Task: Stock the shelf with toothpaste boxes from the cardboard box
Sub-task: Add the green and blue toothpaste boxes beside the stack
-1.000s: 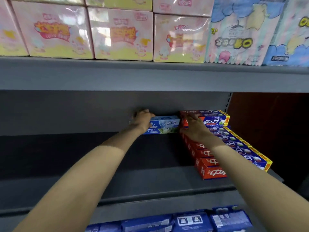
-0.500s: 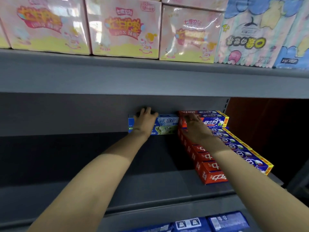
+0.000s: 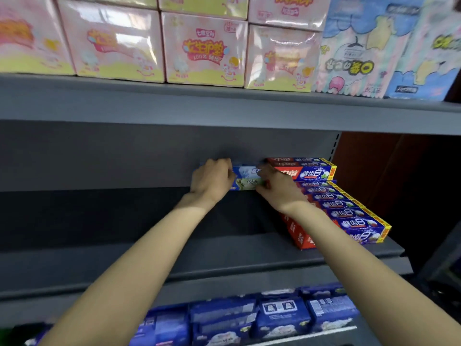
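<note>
My left hand and right hand both clamp their grip on the blue toothpaste box at the shelf back, its long axis running nine to three, the red stack touching at three o'clock.

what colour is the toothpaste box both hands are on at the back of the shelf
Light blue and white with a green strip along the bottom, toothpaste box, seen in the head view.

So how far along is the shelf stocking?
Done: a row of red boxes fills the shelf's right end. In hand: both the left hand and right hand hold blue boxes at the back wall. Left: the shelf's left part is bare; the cardboard box is out of view.
</note>
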A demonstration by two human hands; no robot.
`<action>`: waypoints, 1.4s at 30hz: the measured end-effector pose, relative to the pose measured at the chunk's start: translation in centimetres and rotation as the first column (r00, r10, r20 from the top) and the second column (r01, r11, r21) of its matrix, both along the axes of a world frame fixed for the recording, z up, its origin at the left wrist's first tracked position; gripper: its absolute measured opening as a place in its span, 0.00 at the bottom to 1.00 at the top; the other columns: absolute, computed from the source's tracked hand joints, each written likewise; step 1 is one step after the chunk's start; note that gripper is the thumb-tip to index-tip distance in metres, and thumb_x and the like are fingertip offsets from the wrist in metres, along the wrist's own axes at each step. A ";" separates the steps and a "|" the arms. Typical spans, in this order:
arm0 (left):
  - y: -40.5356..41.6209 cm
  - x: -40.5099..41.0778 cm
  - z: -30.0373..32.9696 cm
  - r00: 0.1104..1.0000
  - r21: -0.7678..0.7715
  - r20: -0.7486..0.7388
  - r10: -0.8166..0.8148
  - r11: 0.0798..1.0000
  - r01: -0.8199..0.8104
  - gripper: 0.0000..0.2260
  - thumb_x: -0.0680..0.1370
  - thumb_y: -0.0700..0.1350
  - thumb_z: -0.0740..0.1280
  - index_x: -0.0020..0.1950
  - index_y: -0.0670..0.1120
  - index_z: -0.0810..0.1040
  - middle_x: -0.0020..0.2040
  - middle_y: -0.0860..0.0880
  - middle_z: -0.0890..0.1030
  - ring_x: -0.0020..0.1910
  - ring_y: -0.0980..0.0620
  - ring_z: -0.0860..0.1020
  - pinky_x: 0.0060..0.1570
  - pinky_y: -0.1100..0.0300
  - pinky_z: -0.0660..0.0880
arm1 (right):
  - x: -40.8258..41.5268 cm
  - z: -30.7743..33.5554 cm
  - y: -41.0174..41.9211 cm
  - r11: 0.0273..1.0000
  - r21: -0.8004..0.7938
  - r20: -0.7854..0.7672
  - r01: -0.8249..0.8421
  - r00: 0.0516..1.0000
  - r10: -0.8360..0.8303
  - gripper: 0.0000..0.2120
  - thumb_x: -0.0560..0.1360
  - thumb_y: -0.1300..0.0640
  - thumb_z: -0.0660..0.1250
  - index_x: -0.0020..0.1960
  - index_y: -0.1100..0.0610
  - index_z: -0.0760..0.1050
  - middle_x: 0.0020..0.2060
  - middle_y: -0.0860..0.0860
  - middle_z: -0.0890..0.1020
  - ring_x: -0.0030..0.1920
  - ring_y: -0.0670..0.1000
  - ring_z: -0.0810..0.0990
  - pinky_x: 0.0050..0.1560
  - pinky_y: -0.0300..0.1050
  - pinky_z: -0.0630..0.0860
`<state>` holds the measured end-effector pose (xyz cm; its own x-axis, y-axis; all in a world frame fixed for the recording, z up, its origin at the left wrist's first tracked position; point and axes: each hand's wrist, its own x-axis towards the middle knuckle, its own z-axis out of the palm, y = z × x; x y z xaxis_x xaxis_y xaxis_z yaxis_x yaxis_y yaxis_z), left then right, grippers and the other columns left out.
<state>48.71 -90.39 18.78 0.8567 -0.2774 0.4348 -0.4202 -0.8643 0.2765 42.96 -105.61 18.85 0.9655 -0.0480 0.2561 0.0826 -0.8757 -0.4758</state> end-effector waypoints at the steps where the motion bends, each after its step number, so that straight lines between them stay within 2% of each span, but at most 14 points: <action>1: 0.8 -1.3 0.4 1.000 -0.053 -0.002 0.016 0.998 -0.016 0.09 0.80 0.47 0.59 0.54 0.48 0.77 0.53 0.44 0.81 0.52 0.42 0.78 0.45 0.54 0.72 | -0.9 0.2 0.7 1.000 0.023 0.005 -0.015 1.000 0.015 0.22 0.77 0.59 0.62 0.71 0.56 0.65 0.65 0.56 0.75 0.65 0.57 0.74 0.62 0.41 0.68; 4: 3.4 -5.8 1.3 0.998 -0.181 -0.026 0.065 0.981 -0.068 0.08 0.78 0.46 0.61 0.51 0.50 0.79 0.49 0.47 0.82 0.50 0.43 0.79 0.46 0.54 0.74 | -4.5 0.4 2.5 0.993 0.085 0.076 -0.078 0.995 0.071 0.17 0.77 0.59 0.63 0.65 0.58 0.73 0.60 0.55 0.79 0.60 0.55 0.78 0.58 0.37 0.69; 8: 6.6 -13.0 -0.1 0.995 -0.451 -0.096 0.035 0.890 -0.074 0.06 0.75 0.44 0.63 0.42 0.50 0.78 0.35 0.54 0.83 0.39 0.50 0.81 0.46 0.54 0.79 | -10.3 -0.3 5.6 0.968 0.145 0.078 -0.203 0.978 0.194 0.11 0.76 0.59 0.64 0.58 0.57 0.78 0.50 0.52 0.83 0.48 0.48 0.79 0.50 0.36 0.70; 11: 9.3 -18.6 -1.8 0.989 -0.423 -0.127 0.080 0.897 -0.127 0.06 0.75 0.45 0.63 0.41 0.51 0.78 0.35 0.54 0.82 0.38 0.52 0.81 0.45 0.52 0.78 | -14.2 -1.3 8.8 0.948 0.141 0.028 -0.287 0.958 0.286 0.10 0.77 0.58 0.62 0.56 0.54 0.78 0.45 0.48 0.81 0.45 0.45 0.76 0.45 0.35 0.67; 14: 13.8 -24.1 -2.8 0.981 -0.428 -0.133 0.142 0.884 -0.187 0.06 0.74 0.47 0.64 0.38 0.54 0.76 0.34 0.54 0.82 0.37 0.53 0.81 0.44 0.52 0.78 | -17.7 -2.5 13.1 0.921 0.119 -0.010 -0.371 0.927 0.374 0.10 0.77 0.58 0.62 0.55 0.54 0.79 0.48 0.51 0.83 0.50 0.50 0.79 0.50 0.42 0.72; 17: 19.5 -29.5 -3.8 0.962 -0.438 -0.137 0.237 0.856 -0.273 0.06 0.72 0.52 0.62 0.40 0.52 0.77 0.35 0.52 0.83 0.37 0.49 0.82 0.42 0.52 0.79 | -20.5 -3.3 19.0 0.879 0.088 -0.024 -0.469 0.881 0.473 0.09 0.76 0.59 0.62 0.51 0.56 0.80 0.46 0.54 0.83 0.49 0.54 0.80 0.50 0.43 0.70; 22: 31.4 -38.5 -7.1 0.854 -0.318 -0.213 0.476 0.792 -0.521 0.06 0.76 0.50 0.64 0.45 0.50 0.79 0.37 0.53 0.81 0.39 0.49 0.79 0.42 0.54 0.77 | -25.9 -5.8 31.3 0.780 0.115 -0.089 -0.615 0.776 0.625 0.09 0.75 0.57 0.63 0.50 0.52 0.81 0.43 0.53 0.84 0.49 0.56 0.81 0.52 0.50 0.76; 26: 42.8 -44.8 -10.3 0.776 -0.288 -0.351 0.524 0.728 -0.622 0.09 0.78 0.49 0.63 0.43 0.46 0.79 0.36 0.48 0.83 0.30 0.53 0.78 0.39 0.50 0.79 | -30.5 -8.2 42.7 0.699 0.107 -0.146 -0.707 0.684 0.714 0.08 0.77 0.54 0.62 0.50 0.51 0.80 0.40 0.50 0.82 0.45 0.55 0.81 0.47 0.50 0.77; 28: 48.6 -47.6 -11.4 0.733 -0.253 -0.396 0.553 0.701 -0.666 0.09 0.78 0.46 0.63 0.42 0.45 0.78 0.37 0.45 0.84 0.31 0.51 0.78 0.40 0.51 0.79 | -32.7 -9.3 48.5 0.667 0.110 -0.182 -0.737 0.644 0.743 0.08 0.78 0.55 0.62 0.50 0.53 0.79 0.39 0.51 0.82 0.42 0.57 0.81 0.43 0.51 0.77; 31: 57.7 -51.3 -12.9 0.654 -0.127 -0.446 0.611 0.680 -0.722 0.09 0.78 0.48 0.62 0.42 0.45 0.77 0.38 0.45 0.83 0.35 0.47 0.79 0.40 0.51 0.79 | -35.7 -11.1 56.6 0.653 0.139 -0.251 -0.744 0.612 0.750 0.09 0.79 0.55 0.60 0.53 0.55 0.78 0.43 0.51 0.82 0.43 0.56 0.82 0.43 0.51 0.78; 34: 65.7 -54.2 -14.2 0.576 0.026 -0.484 0.659 0.669 -0.743 0.09 0.79 0.48 0.60 0.48 0.46 0.77 0.44 0.45 0.83 0.43 0.45 0.79 0.42 0.51 0.77 | -38.2 -12.8 63.5 0.645 0.145 -0.313 -0.750 0.584 0.749 0.09 0.79 0.57 0.59 0.52 0.55 0.78 0.43 0.51 0.81 0.47 0.54 0.80 0.45 0.46 0.74; 38: 74.6 -56.3 -15.8 0.559 0.117 -0.486 0.672 0.684 -0.720 0.11 0.80 0.45 0.57 0.49 0.42 0.77 0.48 0.42 0.81 0.48 0.42 0.79 0.46 0.50 0.75 | -40.1 -15.0 71.1 0.680 0.180 -0.329 -0.710 0.608 0.722 0.12 0.77 0.59 0.61 0.57 0.56 0.79 0.55 0.54 0.81 0.57 0.54 0.78 0.58 0.49 0.74; 40: 78.0 -56.3 -17.0 0.560 0.153 -0.501 0.660 0.704 -0.694 0.10 0.80 0.44 0.56 0.47 0.40 0.75 0.47 0.41 0.81 0.47 0.41 0.78 0.47 0.50 0.75 | -40.4 -16.1 73.8 0.682 0.146 -0.323 -0.717 0.617 0.718 0.13 0.77 0.58 0.63 0.60 0.56 0.78 0.58 0.53 0.80 0.59 0.53 0.77 0.57 0.44 0.72; 42: 81.6 -55.6 -18.3 0.544 0.203 -0.538 0.644 0.725 -0.658 0.09 0.79 0.42 0.57 0.51 0.39 0.75 0.50 0.40 0.80 0.50 0.41 0.78 0.50 0.48 0.74 | -40.3 -17.3 77.0 0.676 0.072 -0.335 -0.733 0.621 0.709 0.15 0.77 0.57 0.62 0.62 0.54 0.76 0.60 0.51 0.78 0.60 0.52 0.75 0.52 0.39 0.68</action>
